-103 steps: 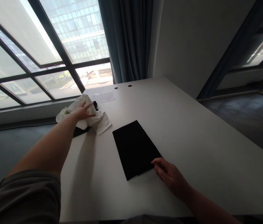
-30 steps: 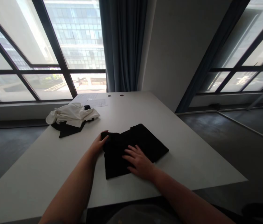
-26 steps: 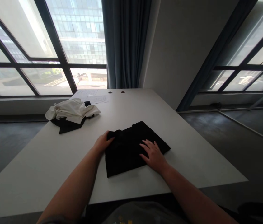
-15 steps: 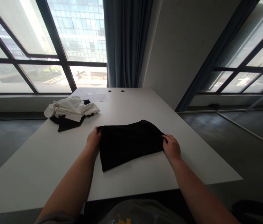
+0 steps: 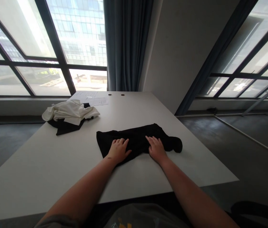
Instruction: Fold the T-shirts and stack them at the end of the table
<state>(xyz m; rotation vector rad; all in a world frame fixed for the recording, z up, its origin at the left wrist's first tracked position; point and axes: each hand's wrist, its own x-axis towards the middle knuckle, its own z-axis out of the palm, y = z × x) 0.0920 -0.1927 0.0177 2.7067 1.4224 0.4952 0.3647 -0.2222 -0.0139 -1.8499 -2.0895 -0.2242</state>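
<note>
A black cloth garment (image 5: 136,136) lies crumpled on the white table (image 5: 124,114), with a bunched end sticking out at its right. My left hand (image 5: 119,151) rests on the near left part of the cloth, fingers apart. On the near edge right of the middle lies my right hand (image 5: 157,148), its fingers also spread on the fabric. Neither hand grips the cloth.
At the table's left edge a white garment (image 5: 70,110) lies heaped on a black one (image 5: 67,126). Behind it are sheets of paper (image 5: 97,100). Two round holes (image 5: 122,95) show near the far edge.
Both hands have let go of the garment's side edges and moved inward onto it. The cloth's right part now extends further right in a bunched end, and its near left corner has drawn in.
</note>
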